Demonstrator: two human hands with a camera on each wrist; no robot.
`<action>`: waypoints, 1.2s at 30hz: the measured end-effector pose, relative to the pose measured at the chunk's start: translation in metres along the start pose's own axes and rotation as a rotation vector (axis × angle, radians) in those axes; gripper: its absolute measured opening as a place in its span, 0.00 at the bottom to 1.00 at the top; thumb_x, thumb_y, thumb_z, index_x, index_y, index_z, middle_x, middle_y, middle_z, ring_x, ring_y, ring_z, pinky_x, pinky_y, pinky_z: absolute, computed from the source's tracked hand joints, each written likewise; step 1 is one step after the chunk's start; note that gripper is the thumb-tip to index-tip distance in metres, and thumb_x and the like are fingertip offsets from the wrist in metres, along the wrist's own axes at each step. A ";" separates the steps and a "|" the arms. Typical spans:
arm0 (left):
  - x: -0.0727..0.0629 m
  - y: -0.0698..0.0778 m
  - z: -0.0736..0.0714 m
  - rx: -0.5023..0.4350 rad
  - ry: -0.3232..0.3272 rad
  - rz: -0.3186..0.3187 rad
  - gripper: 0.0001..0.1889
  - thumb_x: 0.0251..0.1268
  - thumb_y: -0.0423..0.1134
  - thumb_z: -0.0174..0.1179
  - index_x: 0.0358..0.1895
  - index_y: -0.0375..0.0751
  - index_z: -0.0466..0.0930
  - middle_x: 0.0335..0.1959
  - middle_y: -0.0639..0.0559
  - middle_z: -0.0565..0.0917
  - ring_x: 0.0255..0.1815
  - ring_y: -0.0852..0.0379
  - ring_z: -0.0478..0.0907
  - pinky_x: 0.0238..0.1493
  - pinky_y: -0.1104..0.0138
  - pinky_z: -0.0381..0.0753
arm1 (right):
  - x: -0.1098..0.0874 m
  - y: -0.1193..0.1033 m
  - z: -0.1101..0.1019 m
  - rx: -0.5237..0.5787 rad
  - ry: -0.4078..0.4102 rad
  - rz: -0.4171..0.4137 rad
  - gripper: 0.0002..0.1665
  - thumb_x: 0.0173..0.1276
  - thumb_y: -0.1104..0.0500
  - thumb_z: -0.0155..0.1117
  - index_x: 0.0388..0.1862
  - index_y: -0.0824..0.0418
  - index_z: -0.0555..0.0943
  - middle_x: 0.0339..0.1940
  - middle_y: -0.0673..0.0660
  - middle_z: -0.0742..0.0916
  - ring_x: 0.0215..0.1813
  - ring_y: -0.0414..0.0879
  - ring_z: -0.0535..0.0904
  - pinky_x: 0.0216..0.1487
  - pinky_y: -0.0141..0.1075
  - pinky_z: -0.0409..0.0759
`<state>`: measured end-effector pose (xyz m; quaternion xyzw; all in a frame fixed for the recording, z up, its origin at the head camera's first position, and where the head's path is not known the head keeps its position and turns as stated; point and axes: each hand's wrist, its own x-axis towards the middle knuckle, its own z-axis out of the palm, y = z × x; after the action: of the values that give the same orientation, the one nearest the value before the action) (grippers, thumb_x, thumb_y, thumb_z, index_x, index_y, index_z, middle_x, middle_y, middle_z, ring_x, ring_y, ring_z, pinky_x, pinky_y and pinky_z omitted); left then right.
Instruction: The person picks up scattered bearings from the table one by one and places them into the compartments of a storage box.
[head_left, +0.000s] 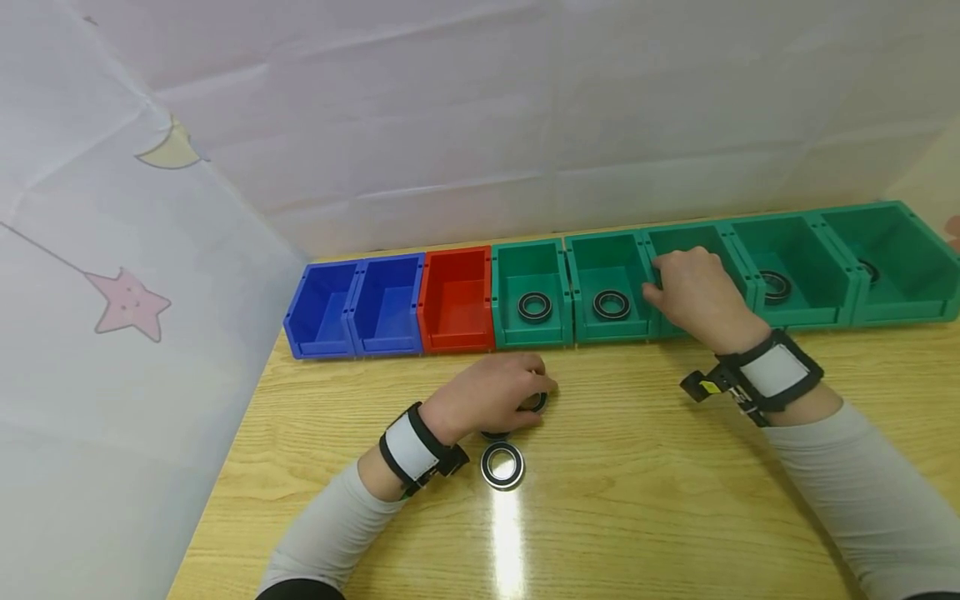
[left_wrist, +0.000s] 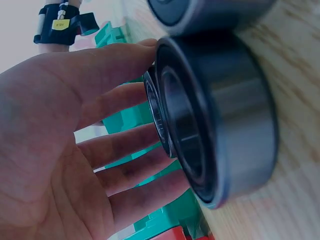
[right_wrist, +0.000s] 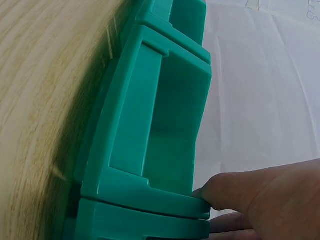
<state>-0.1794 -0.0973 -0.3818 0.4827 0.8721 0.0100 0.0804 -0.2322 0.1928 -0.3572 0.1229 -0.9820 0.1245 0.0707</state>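
Observation:
My left hand [head_left: 495, 392] is low over the table, thumb and fingers around a ball bearing [head_left: 534, 402]. In the left wrist view this gripped bearing [left_wrist: 157, 112] is partly hidden behind a nearer bearing [left_wrist: 245, 125]. A third bearing [head_left: 502, 465] lies flat on the table, closer to me. My right hand [head_left: 693, 292] reaches over a green bin [head_left: 678, 237], its thumb [right_wrist: 220, 192] at a bin's side edge in the right wrist view. The other fingertips are hidden, so what they hold, if anything, does not show.
Green bins line the wall, with single bearings visible in several, such as this bearing [head_left: 535, 307] and this bearing [head_left: 611, 305]. Left of them stand a red bin [head_left: 457, 342] and two blue bins, the nearer blue bin [head_left: 387, 344] touching the red one. White patterned sheeting covers the walls.

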 end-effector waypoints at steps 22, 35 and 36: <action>-0.002 0.001 0.002 -0.038 -0.034 -0.017 0.19 0.60 0.44 0.70 0.56 0.54 0.84 0.48 0.55 0.81 0.47 0.61 0.74 0.51 0.71 0.78 | -0.001 -0.001 0.000 0.003 0.018 -0.019 0.18 0.67 0.60 0.66 0.19 0.65 0.74 0.12 0.52 0.66 0.13 0.45 0.65 0.16 0.34 0.60; 0.001 -0.001 -0.001 -0.053 -0.053 -0.006 0.16 0.59 0.43 0.70 0.52 0.54 0.85 0.42 0.56 0.79 0.42 0.61 0.72 0.44 0.72 0.75 | 0.000 -0.001 -0.001 0.017 0.010 -0.010 0.17 0.66 0.61 0.66 0.20 0.66 0.74 0.12 0.52 0.67 0.13 0.45 0.66 0.15 0.34 0.61; 0.001 -0.001 -0.001 -0.052 -0.053 -0.003 0.16 0.59 0.43 0.70 0.52 0.54 0.86 0.41 0.56 0.79 0.41 0.61 0.72 0.43 0.72 0.75 | 0.000 -0.001 -0.001 0.019 0.010 -0.010 0.17 0.66 0.61 0.66 0.20 0.66 0.74 0.12 0.52 0.67 0.13 0.45 0.66 0.15 0.34 0.61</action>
<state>-0.1813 -0.0967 -0.3807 0.4790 0.8699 0.0198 0.1160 -0.2314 0.1920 -0.3557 0.1277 -0.9799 0.1339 0.0752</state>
